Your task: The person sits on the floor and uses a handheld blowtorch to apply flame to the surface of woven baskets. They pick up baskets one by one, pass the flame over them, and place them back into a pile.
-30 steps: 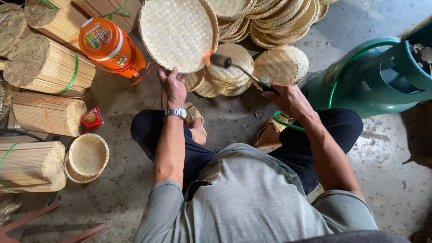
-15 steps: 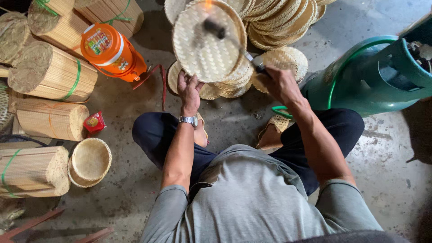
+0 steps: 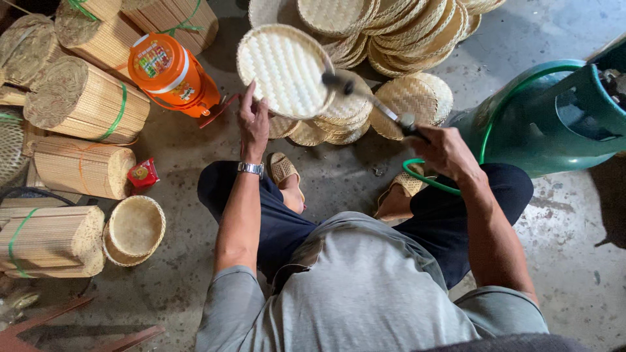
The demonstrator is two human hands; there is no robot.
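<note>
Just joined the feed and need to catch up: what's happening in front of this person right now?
A seated person holds a round woven bamboo tray up by its rim with the left hand. The right hand grips a torch-like metal tool whose head points at the tray's edge. A green hose runs beside a green gas cylinder. Stacks of similar trays and bundled bamboo sticks lie around on the floor.

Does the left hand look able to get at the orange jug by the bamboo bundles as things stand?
Probably not right away: the left hand is occupied, its grip closed on the edge of the round woven tray. The orange jug stands just to its left across bare floor, with nothing between them, so a freed hand likely could.
</note>
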